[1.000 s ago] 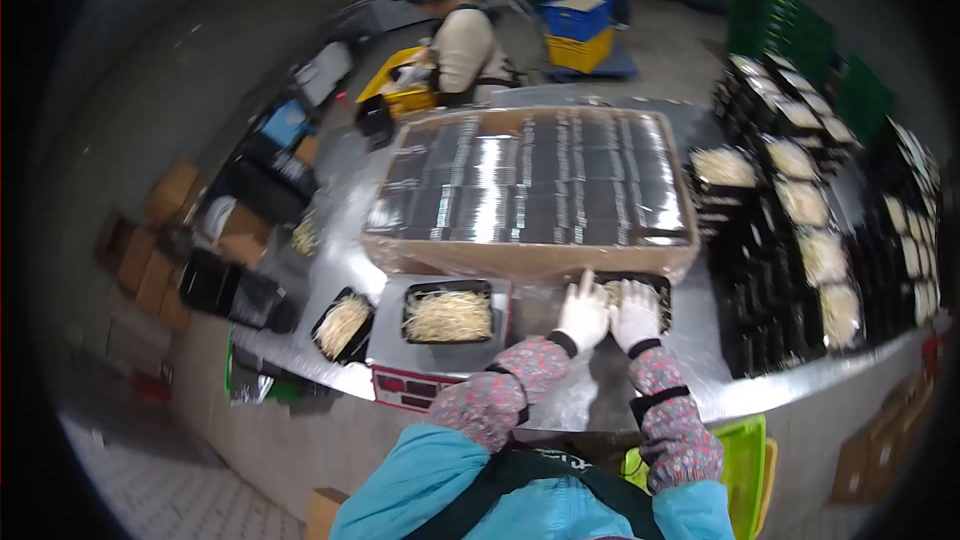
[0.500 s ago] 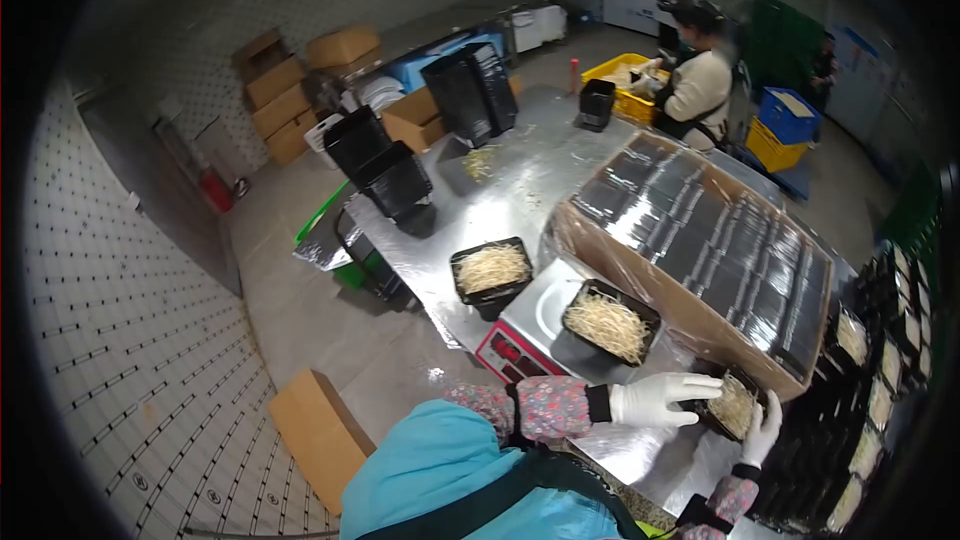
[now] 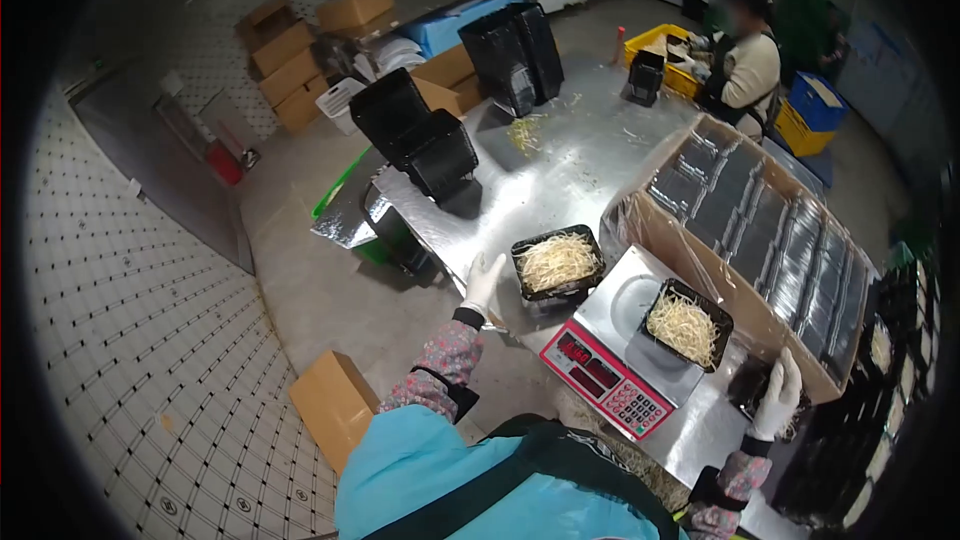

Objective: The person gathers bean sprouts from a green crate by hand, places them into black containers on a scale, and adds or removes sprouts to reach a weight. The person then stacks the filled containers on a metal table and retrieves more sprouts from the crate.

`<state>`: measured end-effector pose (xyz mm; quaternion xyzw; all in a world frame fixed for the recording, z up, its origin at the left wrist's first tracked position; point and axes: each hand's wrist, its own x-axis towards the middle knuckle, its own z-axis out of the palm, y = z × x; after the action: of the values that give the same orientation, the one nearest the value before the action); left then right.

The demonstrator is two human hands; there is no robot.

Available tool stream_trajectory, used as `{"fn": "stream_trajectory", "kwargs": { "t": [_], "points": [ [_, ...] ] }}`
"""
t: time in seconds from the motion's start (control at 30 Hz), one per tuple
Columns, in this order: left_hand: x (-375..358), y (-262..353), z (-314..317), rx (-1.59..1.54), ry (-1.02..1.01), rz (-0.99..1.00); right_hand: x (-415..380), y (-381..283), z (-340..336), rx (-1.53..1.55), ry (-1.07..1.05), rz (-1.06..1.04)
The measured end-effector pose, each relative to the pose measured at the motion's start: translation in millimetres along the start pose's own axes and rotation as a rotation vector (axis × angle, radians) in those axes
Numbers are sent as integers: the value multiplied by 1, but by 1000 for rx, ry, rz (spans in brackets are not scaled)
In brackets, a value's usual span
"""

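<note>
My left hand, in a white glove, is beside a black tray of pale sprouts on the metal table, its fingers spread and nothing in them. A second black tray of sprouts rests on the right part of a scale with a red front panel. At the right, my gloved right hand lies over a dark tray; the hand covers much of that tray, and its grip is hard to make out.
A large carton of stacked black trays stands behind the scale. Empty black trays are at the table's left edge, with taller stacks farther back. A co-worker stands by a yellow crate. Filled trays are stacked at right.
My left hand has left the tray at the right and moved left, beside the tray of sprouts left of the scale. My right hand stays at the right-hand tray. The view has shifted.
</note>
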<state>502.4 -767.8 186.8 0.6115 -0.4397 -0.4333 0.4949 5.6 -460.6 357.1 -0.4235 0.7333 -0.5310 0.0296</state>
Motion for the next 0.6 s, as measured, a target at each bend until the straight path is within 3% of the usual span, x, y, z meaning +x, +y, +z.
{"fn": "stream_trajectory", "kwargs": {
  "t": [0.07,0.13,0.17,0.2,0.27,0.4,0.53,0.6],
  "points": [
    [18,-28,15,-83,-85,-130,-1,-22,27,30,-58,-82],
    [-16,31,28,-143,-168,-255,-6,-36,56,90,-88,-121],
    [-29,55,33,-202,-225,-369,-10,-43,69,224,-135,-38],
    [-21,34,39,-200,-242,-377,-15,-51,82,362,-180,44],
    [2,-24,48,-256,-250,-183,-24,-70,109,357,-337,80],
    [0,-34,39,-282,-202,-7,-32,-130,174,293,-584,-80],
    [-14,-20,8,-221,-140,47,-18,-137,262,505,-753,38],
    [-23,-11,-15,-275,-152,-45,-17,-135,303,517,-790,180]
  ]
}}
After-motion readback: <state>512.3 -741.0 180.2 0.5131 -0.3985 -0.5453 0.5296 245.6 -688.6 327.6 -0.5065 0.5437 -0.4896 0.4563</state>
